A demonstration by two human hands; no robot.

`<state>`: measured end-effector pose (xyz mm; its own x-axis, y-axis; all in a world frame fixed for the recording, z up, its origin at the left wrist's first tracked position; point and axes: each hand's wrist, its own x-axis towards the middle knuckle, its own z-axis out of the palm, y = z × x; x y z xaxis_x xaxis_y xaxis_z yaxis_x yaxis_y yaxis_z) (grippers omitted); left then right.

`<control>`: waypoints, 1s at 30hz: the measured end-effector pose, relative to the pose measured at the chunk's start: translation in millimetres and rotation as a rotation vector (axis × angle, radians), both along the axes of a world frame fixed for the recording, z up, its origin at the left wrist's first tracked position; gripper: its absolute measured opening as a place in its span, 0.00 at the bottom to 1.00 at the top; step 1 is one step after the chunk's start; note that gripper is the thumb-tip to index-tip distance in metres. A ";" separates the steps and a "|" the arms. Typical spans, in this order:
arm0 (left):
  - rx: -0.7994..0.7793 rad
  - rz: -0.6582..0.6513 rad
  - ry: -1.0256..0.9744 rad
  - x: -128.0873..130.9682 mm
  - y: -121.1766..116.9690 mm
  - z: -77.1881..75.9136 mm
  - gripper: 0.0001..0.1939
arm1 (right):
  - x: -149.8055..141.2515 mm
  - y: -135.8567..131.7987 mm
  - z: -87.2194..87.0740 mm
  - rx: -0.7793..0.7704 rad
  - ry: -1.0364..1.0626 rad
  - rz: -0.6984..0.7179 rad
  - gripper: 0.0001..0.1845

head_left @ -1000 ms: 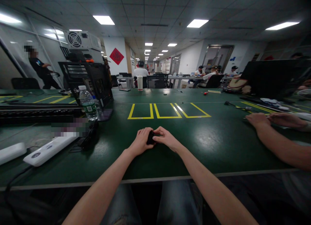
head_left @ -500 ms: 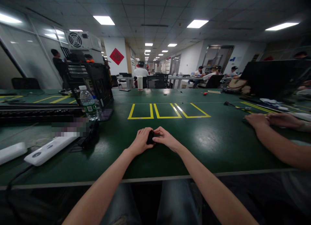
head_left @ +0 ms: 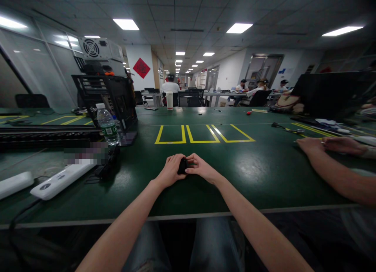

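Between my two hands, low over the green tabletop (head_left: 205, 193), is a small black object (head_left: 182, 167); its kind cannot be made out because fingers cover much of it. My left hand (head_left: 172, 170) wraps round its left side, thumb along the near edge. From the right, my right hand (head_left: 199, 168) pinches its edge with thumb and fingertips. Both hands are close to the table, in front of the yellow tape outlines (head_left: 202, 142).
On the left are a white power strip (head_left: 55, 182), a water bottle (head_left: 107, 125) and an opened black computer case (head_left: 117, 96). A white cup (head_left: 169, 100) stands at the far edge. At right, another person's arm (head_left: 331, 166) rests on the table near a cable (head_left: 288, 129).
My hands and the black object stay almost in place. In the background at left, a standing person in dark clothing is no longer seen.
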<state>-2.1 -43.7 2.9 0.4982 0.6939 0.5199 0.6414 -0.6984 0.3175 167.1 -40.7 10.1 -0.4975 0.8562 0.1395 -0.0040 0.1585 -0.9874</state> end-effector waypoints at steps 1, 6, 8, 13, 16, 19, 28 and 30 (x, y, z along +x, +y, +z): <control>0.001 -0.001 0.000 0.1 0.1 0.0 0.27 | -0.2 -0.9 0.6 0.006 -0.001 -0.010 0.19; 0.014 0.007 -0.003 1.2 0.7 -1.4 0.27 | -3.6 2.4 -3.1 0.035 0.003 -0.093 0.14; 0.016 0.014 -0.005 1.4 1.0 -2.0 0.28 | -4.2 5.6 -5.4 0.035 0.001 -0.103 0.17; 0.015 0.008 0.000 0.3 1.2 -1.7 0.28 | -2.0 7.0 -3.8 0.001 0.018 -0.038 0.18; 0.011 0.006 0.011 -0.1 1.2 -0.6 0.27 | -0.2 3.7 -1.5 0.015 0.045 0.009 0.20; 0.013 0.006 0.011 0.1 1.0 0.1 0.26 | -0.3 1.5 -1.1 0.027 0.025 -0.021 0.17; 0.012 0.003 0.005 0.1 0.4 0.2 0.27 | -3.2 4.9 -0.7 -0.010 0.015 -0.072 0.18; 0.011 0.004 0.010 -0.3 0.5 0.2 0.27 | -2.7 4.2 0.2 -0.023 0.023 -0.036 0.18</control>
<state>-2.4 -43.2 3.0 0.5008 0.6901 0.5224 0.6469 -0.6994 0.3039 164.4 -36.5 10.3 -0.4635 0.8764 0.1309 -0.0216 0.1364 -0.9904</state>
